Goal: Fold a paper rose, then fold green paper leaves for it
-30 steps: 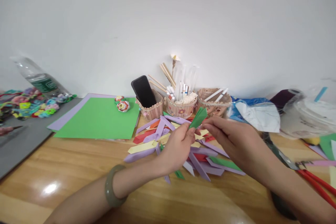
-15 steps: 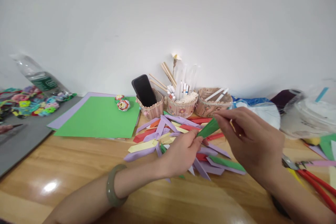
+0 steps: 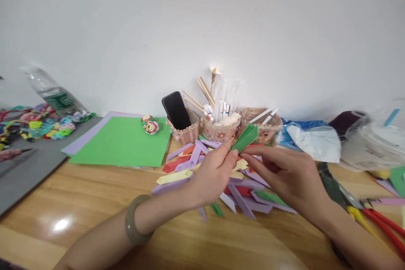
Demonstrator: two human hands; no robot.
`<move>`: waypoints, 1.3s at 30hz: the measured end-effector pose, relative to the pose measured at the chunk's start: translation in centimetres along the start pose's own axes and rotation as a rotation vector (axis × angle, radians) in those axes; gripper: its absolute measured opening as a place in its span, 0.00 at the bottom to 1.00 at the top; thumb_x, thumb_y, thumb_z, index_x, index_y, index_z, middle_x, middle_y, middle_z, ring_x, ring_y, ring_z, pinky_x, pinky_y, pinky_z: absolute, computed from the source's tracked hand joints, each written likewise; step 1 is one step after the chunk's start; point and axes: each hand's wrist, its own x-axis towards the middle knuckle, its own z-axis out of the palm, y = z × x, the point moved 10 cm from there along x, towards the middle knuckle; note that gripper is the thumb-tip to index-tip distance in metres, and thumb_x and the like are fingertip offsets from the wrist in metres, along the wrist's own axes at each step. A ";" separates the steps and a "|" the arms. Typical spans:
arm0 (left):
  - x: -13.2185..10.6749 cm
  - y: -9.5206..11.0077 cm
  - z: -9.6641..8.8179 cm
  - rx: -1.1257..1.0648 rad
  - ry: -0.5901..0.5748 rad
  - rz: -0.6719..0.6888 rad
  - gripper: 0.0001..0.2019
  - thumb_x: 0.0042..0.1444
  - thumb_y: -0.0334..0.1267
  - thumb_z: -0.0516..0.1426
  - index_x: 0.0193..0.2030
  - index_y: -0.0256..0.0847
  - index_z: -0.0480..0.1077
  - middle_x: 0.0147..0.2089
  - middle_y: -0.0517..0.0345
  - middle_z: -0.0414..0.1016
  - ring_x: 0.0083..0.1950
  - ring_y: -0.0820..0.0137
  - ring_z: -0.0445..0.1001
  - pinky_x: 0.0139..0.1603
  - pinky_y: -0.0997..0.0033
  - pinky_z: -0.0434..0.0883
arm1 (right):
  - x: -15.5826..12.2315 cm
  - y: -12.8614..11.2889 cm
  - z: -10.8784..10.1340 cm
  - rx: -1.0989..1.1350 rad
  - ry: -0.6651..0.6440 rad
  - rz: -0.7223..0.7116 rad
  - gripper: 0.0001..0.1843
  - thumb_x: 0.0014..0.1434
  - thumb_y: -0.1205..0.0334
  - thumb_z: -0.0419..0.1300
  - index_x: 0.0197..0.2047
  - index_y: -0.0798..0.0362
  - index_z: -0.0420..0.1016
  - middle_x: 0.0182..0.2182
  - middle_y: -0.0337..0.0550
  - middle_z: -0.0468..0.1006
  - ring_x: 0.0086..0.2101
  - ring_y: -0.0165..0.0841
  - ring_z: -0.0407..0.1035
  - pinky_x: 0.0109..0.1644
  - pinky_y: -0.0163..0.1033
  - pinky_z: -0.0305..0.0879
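Observation:
My left hand (image 3: 217, 173) is closed around a green folded paper strip (image 3: 245, 138), whose layered end points up and to the right. The thumb and forefinger of my right hand (image 3: 284, 171) are pinched together at the strip's lower right edge, and their exact grip is partly hidden. Beneath both hands lies a loose pile of folded paper strips (image 3: 177, 185) in purple, yellow, red and green.
Green paper sheets (image 3: 120, 141) lie at the left, with small paper flowers (image 3: 151, 127) on them. Three decorated baskets (image 3: 186, 133) stand along the wall, one holding a phone (image 3: 176, 110). Red-handled pliers (image 3: 384, 223) and a plastic cup (image 3: 370, 143) are at the right.
The green strip now fans upward from my left hand, showing its layers. My right hand has moved down and left, from the strip's upper end to its lower edge.

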 end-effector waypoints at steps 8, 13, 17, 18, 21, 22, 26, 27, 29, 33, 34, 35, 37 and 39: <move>-0.4 2.6 -0.4 0.232 0.079 0.177 0.15 0.60 0.47 0.44 0.33 0.39 0.63 0.28 0.61 0.61 0.32 0.72 0.61 0.38 0.71 0.63 | -0.2 0.4 0.3 0.040 -0.045 0.044 0.10 0.58 0.62 0.54 0.31 0.53 0.76 0.16 0.35 0.71 0.15 0.24 0.59 0.20 0.30 0.53; -0.3 2.9 -0.8 0.268 0.121 0.202 0.16 0.61 0.47 0.42 0.30 0.40 0.61 0.27 0.61 0.60 0.31 0.73 0.60 0.35 0.72 0.62 | -0.1 0.9 1.3 0.190 -0.204 0.067 0.10 0.59 0.62 0.53 0.36 0.52 0.76 0.23 0.37 0.77 0.19 0.24 0.65 0.23 0.29 0.58; -0.2 2.6 -0.7 0.264 0.101 0.206 0.16 0.61 0.47 0.42 0.30 0.40 0.60 0.26 0.62 0.59 0.30 0.74 0.58 0.33 0.73 0.61 | -0.2 2.3 2.2 0.288 -0.366 0.158 0.13 0.60 0.57 0.51 0.36 0.52 0.76 0.25 0.38 0.78 0.22 0.27 0.67 0.24 0.30 0.59; -0.2 2.6 -0.6 0.264 0.095 0.208 0.16 0.61 0.47 0.42 0.30 0.40 0.61 0.26 0.62 0.59 0.30 0.74 0.58 0.32 0.73 0.61 | -0.2 2.5 2.4 0.300 -0.401 0.165 0.14 0.60 0.56 0.51 0.36 0.52 0.76 0.25 0.39 0.78 0.22 0.27 0.67 0.24 0.30 0.60; -0.2 2.7 -0.5 0.274 0.085 0.213 0.17 0.61 0.47 0.42 0.31 0.39 0.62 0.27 0.62 0.60 0.30 0.74 0.60 0.33 0.73 0.61 | -0.4 2.8 2.7 0.315 -0.473 0.143 0.15 0.60 0.56 0.50 0.34 0.53 0.75 0.25 0.39 0.77 0.23 0.28 0.67 0.26 0.31 0.60; -0.3 2.8 -0.4 0.285 0.081 0.217 0.17 0.61 0.47 0.41 0.31 0.39 0.62 0.27 0.62 0.61 0.30 0.74 0.60 0.33 0.73 0.61 | -0.4 2.9 2.8 0.314 -0.487 0.134 0.15 0.60 0.56 0.50 0.33 0.53 0.75 0.25 0.38 0.77 0.23 0.28 0.67 0.26 0.31 0.60; -0.8 3.6 0.4 0.394 0.006 0.248 0.17 0.62 0.46 0.40 0.29 0.39 0.60 0.25 0.63 0.59 0.27 0.74 0.58 0.30 0.73 0.58 | -0.3 3.6 3.2 0.310 -0.507 0.129 0.15 0.60 0.55 0.51 0.30 0.54 0.74 0.22 0.38 0.75 0.23 0.28 0.66 0.26 0.31 0.60; -0.9 3.7 0.8 0.429 -0.031 0.260 0.17 0.62 0.45 0.40 0.28 0.39 0.60 0.24 0.63 0.59 0.26 0.75 0.58 0.29 0.74 0.57 | -0.4 3.7 3.3 0.322 -0.519 0.124 0.15 0.59 0.55 0.51 0.31 0.54 0.74 0.23 0.39 0.76 0.24 0.29 0.67 0.27 0.32 0.61; -1.3 4.1 1.7 0.503 -0.105 0.299 0.16 0.62 0.43 0.40 0.28 0.39 0.59 0.24 0.64 0.58 0.26 0.75 0.57 0.28 0.74 0.55 | -0.5 3.6 3.6 0.367 -0.568 0.097 0.15 0.59 0.56 0.51 0.32 0.55 0.74 0.27 0.41 0.76 0.28 0.31 0.68 0.31 0.34 0.63; -1.7 4.2 3.1 0.680 -0.208 0.373 0.14 0.61 0.39 0.43 0.25 0.39 0.57 0.23 0.64 0.58 0.25 0.75 0.56 0.28 0.73 0.53 | -0.4 3.7 3.3 0.382 -0.583 0.063 0.15 0.61 0.58 0.49 0.30 0.55 0.72 0.27 0.42 0.74 0.27 0.30 0.67 0.30 0.34 0.61; -1.7 4.0 3.3 0.728 -0.217 0.370 0.14 0.61 0.39 0.43 0.24 0.39 0.57 0.23 0.63 0.58 0.25 0.75 0.56 0.27 0.73 0.53 | -0.2 3.8 3.1 0.364 -0.564 0.060 0.16 0.61 0.58 0.49 0.29 0.55 0.72 0.26 0.42 0.74 0.26 0.30 0.66 0.29 0.33 0.60; -1.6 3.7 3.4 0.775 -0.219 0.359 0.15 0.61 0.39 0.43 0.24 0.39 0.57 0.23 0.63 0.59 0.24 0.75 0.56 0.27 0.73 0.53 | -0.1 3.9 2.8 0.346 -0.544 0.062 0.16 0.61 0.57 0.49 0.29 0.55 0.72 0.25 0.41 0.73 0.26 0.29 0.65 0.28 0.33 0.59; -1.3 3.2 3.3 0.863 -0.203 0.332 0.16 0.61 0.40 0.42 0.24 0.39 0.58 0.23 0.61 0.61 0.24 0.74 0.57 0.27 0.73 0.53 | 0.1 4.0 2.3 0.316 -0.513 0.075 0.16 0.60 0.56 0.50 0.29 0.55 0.73 0.24 0.40 0.72 0.24 0.28 0.63 0.26 0.32 0.58; -1.1 2.8 3.2 0.938 -0.179 0.314 0.16 0.61 0.40 0.41 0.25 0.39 0.60 0.24 0.60 0.64 0.25 0.72 0.60 0.28 0.72 0.54 | 0.1 4.1 1.9 0.301 -0.506 0.101 0.16 0.60 0.56 0.51 0.28 0.55 0.73 0.22 0.39 0.72 0.23 0.27 0.62 0.25 0.32 0.56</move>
